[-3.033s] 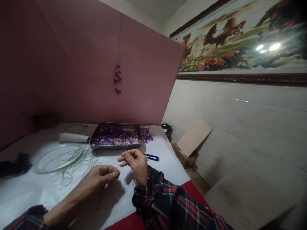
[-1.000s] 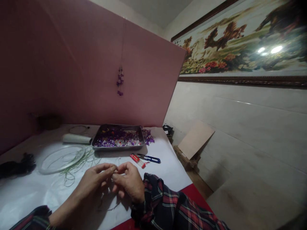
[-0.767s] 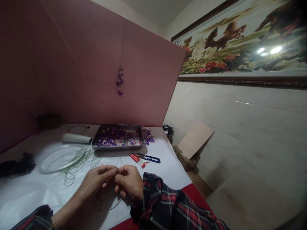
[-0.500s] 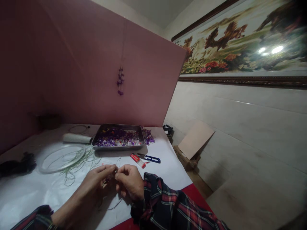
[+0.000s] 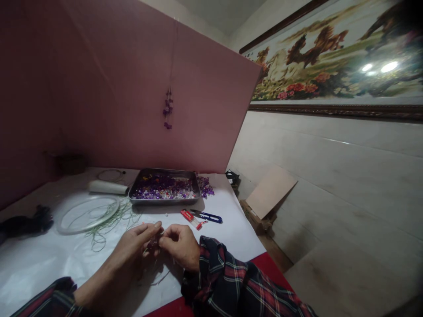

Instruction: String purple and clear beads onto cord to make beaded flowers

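Observation:
Small dark purple beads (image 5: 153, 243) sit between my two hands above the white table covering. My left hand (image 5: 137, 246) is closed round them, its thumb and fingers pinching. Close beside it, my right hand (image 5: 180, 245) pinches something too small to make out, perhaps thread, at the right side of the beads. Beyond the hands stands a metal tray (image 5: 165, 202) full of purple, clear and some red beads. Blue-handled thread snips (image 5: 211, 217) and a red and clear packet (image 5: 191, 219) lie in front of the tray, to the right.
Green thread (image 5: 114, 215) lies tangled beside a clear ring (image 5: 61, 224). A white cone (image 5: 109, 187) is left of the tray, and loose purple beads (image 5: 205, 186) are at its right. A bead strand (image 5: 168, 110) hangs on the pink panel (image 5: 205, 105). Black cloth is far left.
The thumb and fingers of my left hand have shifted slightly apart from my right fingertips, showing more of the beads. The whole view has moved a little.

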Tool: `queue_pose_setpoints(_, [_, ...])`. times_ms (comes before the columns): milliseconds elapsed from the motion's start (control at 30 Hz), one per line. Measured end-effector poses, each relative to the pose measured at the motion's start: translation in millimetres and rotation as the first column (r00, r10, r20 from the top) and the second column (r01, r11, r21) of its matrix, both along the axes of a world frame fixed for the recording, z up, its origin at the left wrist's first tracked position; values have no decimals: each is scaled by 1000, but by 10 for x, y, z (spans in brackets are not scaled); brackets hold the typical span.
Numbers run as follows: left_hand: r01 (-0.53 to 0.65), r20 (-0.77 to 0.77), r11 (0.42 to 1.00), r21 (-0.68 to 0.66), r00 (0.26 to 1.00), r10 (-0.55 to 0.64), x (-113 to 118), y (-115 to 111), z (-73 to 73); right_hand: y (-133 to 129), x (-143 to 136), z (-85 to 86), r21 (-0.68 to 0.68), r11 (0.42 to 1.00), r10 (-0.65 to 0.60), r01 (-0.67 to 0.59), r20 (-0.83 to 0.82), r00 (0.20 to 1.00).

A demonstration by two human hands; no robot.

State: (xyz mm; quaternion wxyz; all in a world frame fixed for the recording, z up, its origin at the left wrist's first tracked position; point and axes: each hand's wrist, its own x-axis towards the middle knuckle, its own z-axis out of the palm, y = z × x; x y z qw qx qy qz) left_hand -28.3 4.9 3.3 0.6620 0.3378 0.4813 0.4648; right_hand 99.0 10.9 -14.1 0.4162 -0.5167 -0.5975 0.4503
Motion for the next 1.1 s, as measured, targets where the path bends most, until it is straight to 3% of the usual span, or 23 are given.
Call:
queue_pose_setpoints(200, [25,50,999,46,998,-27,-22,10,-6,-7,10,73,77,990,-127,117,143,982])
queue_pose_setpoints(300, [1,73,998,63,997,-6,-23,20,-27,-7,6,56,178,975,-172,137,199,965])
queue_pose_setpoints(467, [-4,102,999,49,995,-1,-26,23,-47,-17,-3,-43,479,869,-272,126,248,930])
queue_pose_setpoints(567, [24,126,999,46,992,-30,-43,31,-59,-25,1,-73,571,814,-297,104,257,920])
queue_pose_setpoints(900, [121,154,989,85,979,-133,-45,29,-95,-37,22,-45,650,755,-290,86,213,933])
queue_pose_setpoints(1100, [159,163,986,48,973,-165,-22,10,-42,-33,15,-35,627,770,-298,118,189,936])
